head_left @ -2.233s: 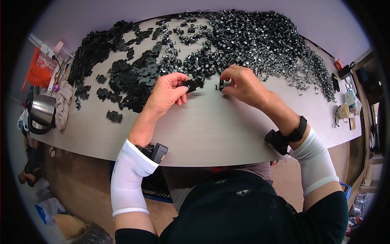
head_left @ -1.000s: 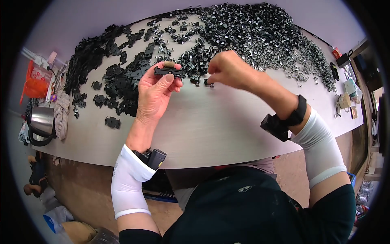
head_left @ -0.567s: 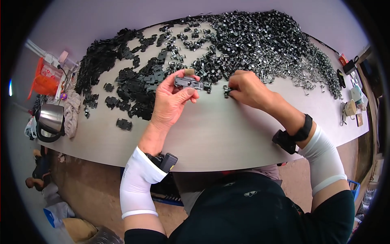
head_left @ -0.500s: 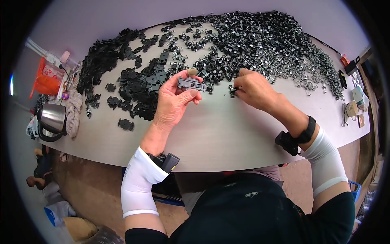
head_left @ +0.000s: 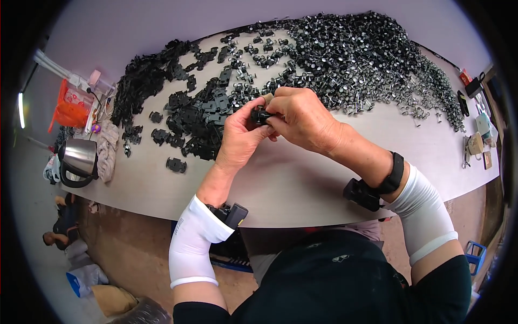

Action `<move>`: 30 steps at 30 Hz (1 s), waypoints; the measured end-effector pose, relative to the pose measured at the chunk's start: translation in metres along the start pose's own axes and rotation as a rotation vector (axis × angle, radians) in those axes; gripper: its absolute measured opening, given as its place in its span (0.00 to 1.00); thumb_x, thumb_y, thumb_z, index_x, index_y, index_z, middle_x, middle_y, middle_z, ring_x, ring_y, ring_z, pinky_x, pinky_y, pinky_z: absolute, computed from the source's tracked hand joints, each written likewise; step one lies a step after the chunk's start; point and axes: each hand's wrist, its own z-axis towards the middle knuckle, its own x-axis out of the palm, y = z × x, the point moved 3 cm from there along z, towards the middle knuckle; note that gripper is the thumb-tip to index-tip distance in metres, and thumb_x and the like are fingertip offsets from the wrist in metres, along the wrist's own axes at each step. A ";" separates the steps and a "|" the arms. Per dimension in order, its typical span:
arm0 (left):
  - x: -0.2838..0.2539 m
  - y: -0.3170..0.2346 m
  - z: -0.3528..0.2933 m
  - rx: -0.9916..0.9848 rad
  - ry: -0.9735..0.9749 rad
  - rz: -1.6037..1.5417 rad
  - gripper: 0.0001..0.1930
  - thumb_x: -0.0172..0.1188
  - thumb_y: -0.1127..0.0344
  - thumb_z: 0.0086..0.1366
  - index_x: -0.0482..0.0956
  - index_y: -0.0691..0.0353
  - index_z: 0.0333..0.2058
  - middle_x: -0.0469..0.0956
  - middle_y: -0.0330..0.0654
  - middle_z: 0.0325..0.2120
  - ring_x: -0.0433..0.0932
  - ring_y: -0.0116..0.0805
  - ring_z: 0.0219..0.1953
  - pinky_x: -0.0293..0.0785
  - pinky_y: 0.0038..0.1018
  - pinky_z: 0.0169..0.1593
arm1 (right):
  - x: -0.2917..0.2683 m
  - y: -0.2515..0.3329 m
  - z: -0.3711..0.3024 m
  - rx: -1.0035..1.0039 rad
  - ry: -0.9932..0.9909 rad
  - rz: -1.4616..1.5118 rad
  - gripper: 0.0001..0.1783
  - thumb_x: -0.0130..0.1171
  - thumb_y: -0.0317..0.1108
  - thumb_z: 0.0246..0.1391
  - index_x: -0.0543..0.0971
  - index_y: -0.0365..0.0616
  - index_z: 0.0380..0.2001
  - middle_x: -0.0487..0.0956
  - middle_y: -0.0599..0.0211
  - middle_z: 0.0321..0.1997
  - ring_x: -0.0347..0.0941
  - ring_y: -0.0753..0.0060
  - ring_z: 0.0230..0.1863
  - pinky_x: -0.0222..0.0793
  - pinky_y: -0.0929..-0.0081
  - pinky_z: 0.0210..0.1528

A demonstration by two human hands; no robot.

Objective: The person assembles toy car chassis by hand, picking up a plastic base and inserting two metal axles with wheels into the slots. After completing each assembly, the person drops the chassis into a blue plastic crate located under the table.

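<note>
My left hand (head_left: 236,139) is closed on a dark plastic toy car base (head_left: 260,115), held just above the table between thumb and fingers. My right hand (head_left: 308,117) meets it there, its fingertips pinched at the base's right end. The small wheel axle that hand carried is mostly hidden by the fingers. Left of my hands lies a loose heap of flat black car bases (head_left: 200,121). Behind and to the right spreads a large pile of wheel axles (head_left: 350,59) with silver-faced wheels.
A steel kettle (head_left: 79,160), a grey cloth (head_left: 107,148) and an orange bag (head_left: 73,112) stand along the left edge of the table (head_left: 302,189). A cup (head_left: 475,143) and small items line the right edge. Another person (head_left: 65,224) is on the floor at far left.
My right hand has moved left from beside the axle pile to the car base in my left hand. The base is now largely covered by my fingers.
</note>
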 end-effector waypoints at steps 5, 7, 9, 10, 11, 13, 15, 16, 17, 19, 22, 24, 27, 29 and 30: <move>0.005 -0.005 0.000 0.035 -0.021 0.051 0.22 0.59 0.79 0.57 0.67 0.70 0.51 0.76 0.43 0.35 0.78 0.30 0.33 0.78 0.26 0.37 | 0.009 -0.005 0.001 -0.045 -0.063 0.031 0.03 0.60 0.25 0.37 0.76 0.38 0.19 0.73 0.59 0.25 0.74 0.54 0.28 0.72 0.64 0.30; 0.011 -0.009 0.000 0.076 -0.047 0.047 0.20 0.57 0.77 0.60 0.67 0.72 0.51 0.76 0.45 0.36 0.78 0.32 0.33 0.79 0.27 0.39 | 0.006 -0.001 0.000 -0.182 -0.150 -0.133 0.06 0.61 0.20 0.37 0.77 0.35 0.24 0.73 0.60 0.25 0.73 0.60 0.26 0.72 0.69 0.26; 0.012 -0.009 0.001 -0.011 -0.003 -0.102 0.15 0.55 0.72 0.63 0.69 0.72 0.47 0.76 0.44 0.34 0.79 0.33 0.34 0.80 0.30 0.41 | 0.010 -0.006 -0.002 -0.199 -0.137 -0.145 0.07 0.62 0.20 0.36 0.77 0.35 0.25 0.73 0.60 0.25 0.73 0.59 0.26 0.71 0.69 0.26; 0.008 -0.007 0.002 -0.026 0.032 -0.136 0.13 0.53 0.67 0.65 0.70 0.72 0.42 0.77 0.45 0.34 0.79 0.33 0.33 0.81 0.29 0.37 | 0.012 -0.006 -0.001 -0.228 -0.121 -0.149 0.09 0.62 0.21 0.35 0.77 0.36 0.25 0.72 0.61 0.24 0.72 0.59 0.27 0.70 0.68 0.27; 0.004 -0.007 0.001 -0.026 0.040 -0.138 0.13 0.53 0.67 0.65 0.70 0.72 0.42 0.77 0.45 0.34 0.79 0.33 0.33 0.81 0.29 0.37 | 0.013 -0.006 0.000 -0.224 -0.124 -0.156 0.09 0.62 0.21 0.35 0.77 0.36 0.25 0.72 0.61 0.24 0.72 0.59 0.27 0.70 0.68 0.27; 0.001 -0.005 -0.001 -0.083 0.018 -0.116 0.12 0.54 0.66 0.65 0.71 0.71 0.40 0.77 0.47 0.33 0.80 0.34 0.31 0.81 0.29 0.33 | 0.012 -0.007 -0.001 -0.175 -0.129 0.021 0.11 0.63 0.21 0.36 0.77 0.36 0.29 0.72 0.61 0.26 0.72 0.60 0.27 0.70 0.69 0.27; 0.003 -0.004 -0.003 -0.061 -0.052 -0.101 0.12 0.55 0.66 0.64 0.72 0.71 0.38 0.77 0.47 0.29 0.79 0.34 0.26 0.80 0.26 0.29 | 0.004 -0.008 -0.009 -0.135 -0.094 0.078 0.12 0.64 0.22 0.38 0.77 0.36 0.32 0.73 0.61 0.29 0.73 0.64 0.28 0.70 0.72 0.27; 0.001 -0.006 -0.004 -0.053 -0.062 -0.058 0.11 0.54 0.66 0.65 0.71 0.70 0.39 0.77 0.47 0.29 0.79 0.35 0.25 0.79 0.26 0.27 | -0.006 -0.011 -0.015 -0.062 -0.132 0.092 0.12 0.63 0.22 0.39 0.78 0.36 0.32 0.73 0.60 0.29 0.73 0.61 0.29 0.70 0.70 0.28; -0.001 -0.007 -0.004 -0.047 -0.076 -0.014 0.11 0.54 0.66 0.65 0.70 0.70 0.40 0.77 0.48 0.29 0.79 0.35 0.24 0.79 0.25 0.26 | -0.015 -0.017 -0.022 0.010 -0.171 0.108 0.11 0.62 0.23 0.40 0.78 0.36 0.32 0.73 0.58 0.29 0.74 0.58 0.30 0.71 0.67 0.30; 0.000 -0.005 -0.003 -0.044 -0.108 0.015 0.11 0.55 0.67 0.64 0.70 0.70 0.39 0.76 0.48 0.28 0.78 0.35 0.22 0.77 0.24 0.22 | -0.025 -0.037 -0.034 0.138 -0.195 0.070 0.09 0.61 0.22 0.43 0.79 0.36 0.32 0.75 0.58 0.29 0.75 0.59 0.28 0.71 0.70 0.30; 0.008 -0.003 -0.002 -0.147 0.002 0.095 0.10 0.55 0.67 0.64 0.71 0.70 0.39 0.75 0.45 0.27 0.77 0.34 0.20 0.75 0.24 0.20 | -0.023 -0.040 -0.041 0.111 -0.192 0.079 0.06 0.60 0.22 0.44 0.79 0.36 0.29 0.76 0.58 0.26 0.75 0.59 0.27 0.71 0.71 0.29; 0.011 0.000 -0.005 -0.158 0.026 0.011 0.12 0.55 0.66 0.64 0.71 0.68 0.41 0.75 0.42 0.26 0.76 0.31 0.21 0.74 0.23 0.22 | -0.013 -0.020 -0.031 0.047 -0.220 0.157 0.05 0.60 0.22 0.44 0.79 0.36 0.28 0.76 0.57 0.26 0.75 0.58 0.26 0.71 0.70 0.29; 0.012 -0.002 -0.002 -0.155 0.028 -0.077 0.13 0.53 0.62 0.65 0.70 0.66 0.43 0.75 0.40 0.26 0.76 0.29 0.22 0.73 0.22 0.24 | -0.007 -0.001 -0.019 -0.107 -0.210 0.155 0.08 0.60 0.21 0.41 0.78 0.37 0.30 0.74 0.57 0.26 0.73 0.54 0.27 0.71 0.67 0.28; 0.009 -0.002 0.000 -0.152 0.026 -0.106 0.15 0.52 0.59 0.66 0.70 0.64 0.44 0.76 0.40 0.27 0.75 0.29 0.23 0.73 0.22 0.26 | -0.001 0.002 -0.017 -0.077 -0.220 0.149 0.09 0.59 0.22 0.41 0.78 0.37 0.30 0.74 0.56 0.26 0.73 0.52 0.27 0.71 0.65 0.29; 0.009 -0.001 0.001 -0.176 0.050 -0.134 0.15 0.50 0.58 0.67 0.70 0.63 0.45 0.76 0.40 0.26 0.75 0.29 0.22 0.72 0.23 0.26 | 0.003 0.001 -0.016 -0.047 -0.204 0.102 0.09 0.59 0.23 0.41 0.78 0.37 0.31 0.74 0.56 0.26 0.73 0.52 0.27 0.71 0.64 0.30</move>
